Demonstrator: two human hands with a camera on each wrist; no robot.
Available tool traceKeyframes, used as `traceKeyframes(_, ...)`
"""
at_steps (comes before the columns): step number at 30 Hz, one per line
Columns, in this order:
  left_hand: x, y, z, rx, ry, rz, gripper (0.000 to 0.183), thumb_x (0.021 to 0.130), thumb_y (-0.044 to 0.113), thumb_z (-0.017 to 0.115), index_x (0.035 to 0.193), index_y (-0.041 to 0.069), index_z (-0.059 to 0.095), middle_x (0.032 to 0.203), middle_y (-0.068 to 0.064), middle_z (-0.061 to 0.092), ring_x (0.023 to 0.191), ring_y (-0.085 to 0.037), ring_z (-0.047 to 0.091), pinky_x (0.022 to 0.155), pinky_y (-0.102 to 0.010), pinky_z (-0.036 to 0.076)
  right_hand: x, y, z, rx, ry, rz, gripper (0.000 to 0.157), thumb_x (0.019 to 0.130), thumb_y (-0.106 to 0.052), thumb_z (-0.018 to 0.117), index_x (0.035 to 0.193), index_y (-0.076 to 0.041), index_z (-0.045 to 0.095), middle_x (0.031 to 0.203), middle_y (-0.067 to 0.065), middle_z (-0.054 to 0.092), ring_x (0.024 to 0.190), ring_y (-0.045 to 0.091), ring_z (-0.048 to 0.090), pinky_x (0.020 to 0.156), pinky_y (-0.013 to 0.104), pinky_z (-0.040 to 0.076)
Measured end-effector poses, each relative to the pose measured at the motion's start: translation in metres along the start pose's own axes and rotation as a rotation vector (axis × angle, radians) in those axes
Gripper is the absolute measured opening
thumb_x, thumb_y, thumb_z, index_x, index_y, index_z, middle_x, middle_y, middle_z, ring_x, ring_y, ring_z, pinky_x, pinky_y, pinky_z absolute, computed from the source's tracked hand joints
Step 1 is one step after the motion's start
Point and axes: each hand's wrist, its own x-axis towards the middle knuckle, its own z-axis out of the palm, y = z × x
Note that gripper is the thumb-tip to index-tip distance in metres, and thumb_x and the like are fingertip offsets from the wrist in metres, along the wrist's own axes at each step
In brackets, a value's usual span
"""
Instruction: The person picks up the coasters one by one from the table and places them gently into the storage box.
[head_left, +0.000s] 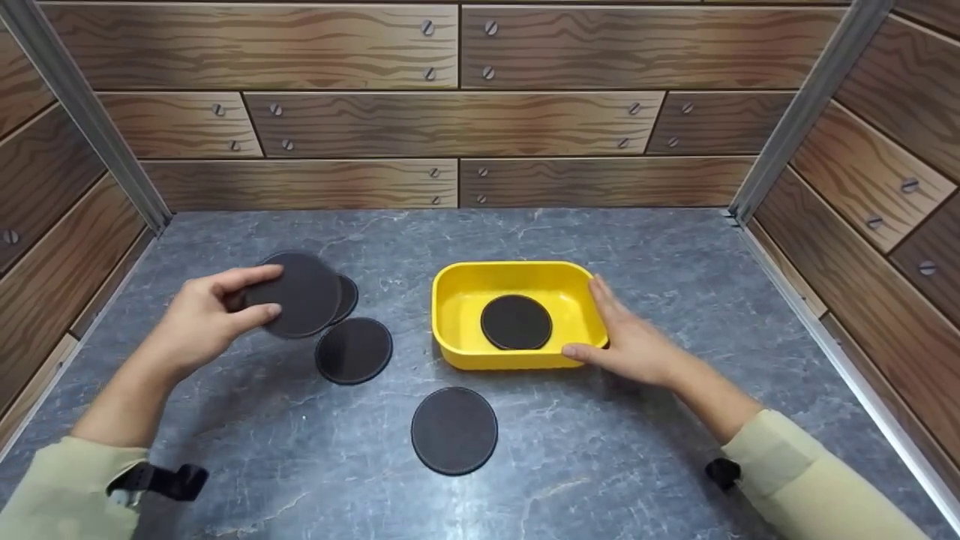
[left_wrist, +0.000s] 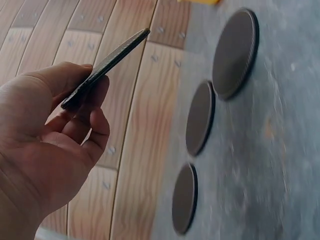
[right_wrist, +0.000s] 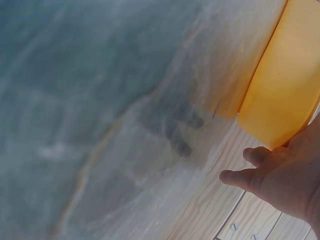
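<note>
The black disc in your left hand is up off the surface on the left, partly hiding the far disc in the head view. You've got it pinched at its left edge btwn thumb & fingers. Prob. light & stiff: it's thin, tilted, w/ no obvious sag. Face may be a bit slick, stitched-looking edge prob. grippier; not fragile, I'd guess. Best hold = edge, thumb opp. fingers. The middle disc lies just nearer, the near disc nearer still & further right. Far right of that, the yellow tub has the inner disc lying in it. Tub's prob. light, rigid plastic; take it by the rim. Your right hand is spread round its right end, thumb at near rim.
</note>
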Motion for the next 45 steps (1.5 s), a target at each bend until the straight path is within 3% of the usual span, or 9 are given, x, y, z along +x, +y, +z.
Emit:
traceKeyframes(7, 0.018, 0.020, 0.024, -0.103, -0.037, 0.023, 0.061, 0.096, 0.009, 0.080, 0.152, 0.005, 0.057, 0.137, -0.026, 0.066, 0.100, -0.004, 0.073, 0.082, -0.019, 0.059, 0.000, 0.000, 0.000, 0.005, -0.005, -0.006, 0.120, 0.094, -0.074, 0.063, 0.171, -0.008, -0.002, 0.177, 0.016, -0.002, 0.155, 0.049, 0.025, 0.121, 0.067, 0.027)
traceKeyframes(13, 0.036, 0.035, 0.049, -0.187, -0.066, 0.042, 0.063, 0.094, 0.003, 0.080, 0.153, 0.006, 0.057, 0.148, -0.023, 0.058, 0.103, -0.014, 0.075, 0.083, -0.029, 0.062, 0.000, 0.001, -0.002, 0.004, -0.004, -0.007, 0.122, 0.093, -0.076, 0.062, 0.171, -0.007, -0.003, 0.177, 0.016, -0.004, 0.155, 0.050, 0.023, 0.120, 0.068, 0.026)
traceKeyframes(21, 0.063, 0.052, 0.085, -0.180, -0.100, 0.113, 0.063, 0.093, 0.000, 0.080, 0.152, 0.004, 0.058, 0.153, -0.020, 0.055, 0.112, -0.030, 0.073, 0.084, -0.024, 0.060, -0.001, 0.000, -0.002, -0.005, -0.009, -0.008, 0.122, 0.094, -0.077, 0.061, 0.170, -0.006, -0.002, 0.177, 0.017, -0.004, 0.155, 0.051, 0.022, 0.120, 0.068, 0.026)
traceKeyframes(26, 0.077, 0.063, 0.107, -0.198, -0.143, 0.107, 0.063, 0.094, 0.001, 0.079, 0.153, 0.006, 0.057, 0.154, -0.019, 0.054, 0.113, -0.032, 0.073, 0.082, -0.025, 0.061, -0.001, -0.001, -0.002, -0.003, -0.012, 0.002, 0.122, 0.093, -0.077, 0.061, 0.171, -0.007, -0.002, 0.177, 0.017, -0.003, 0.155, 0.050, 0.024, 0.120, 0.068, 0.027)
traceKeyframes(34, 0.094, 0.077, 0.147, -0.263, -0.218, 0.066, 0.063, 0.095, 0.001, 0.078, 0.153, 0.010, 0.058, 0.149, -0.018, 0.059, 0.118, -0.030, 0.071, 0.091, -0.032, 0.060, 0.000, -0.001, -0.002, -0.008, -0.005, -0.009, 0.123, 0.093, -0.077, 0.062, 0.170, -0.006, -0.001, 0.177, 0.017, -0.002, 0.153, 0.051, 0.027, 0.120, 0.067, 0.029)
traceKeyframes(45, 0.113, 0.075, 0.195, -0.231, -0.300, 0.037, 0.062, 0.095, 0.001, 0.077, 0.153, 0.007, 0.057, 0.148, -0.019, 0.060, 0.119, -0.031, 0.070, 0.098, -0.034, 0.058, 0.001, 0.000, 0.000, -0.004, -0.006, 0.000, 0.126, 0.090, -0.081, 0.061, 0.171, -0.008, -0.003, 0.177, 0.017, -0.002, 0.155, 0.049, 0.025, 0.120, 0.067, 0.028)
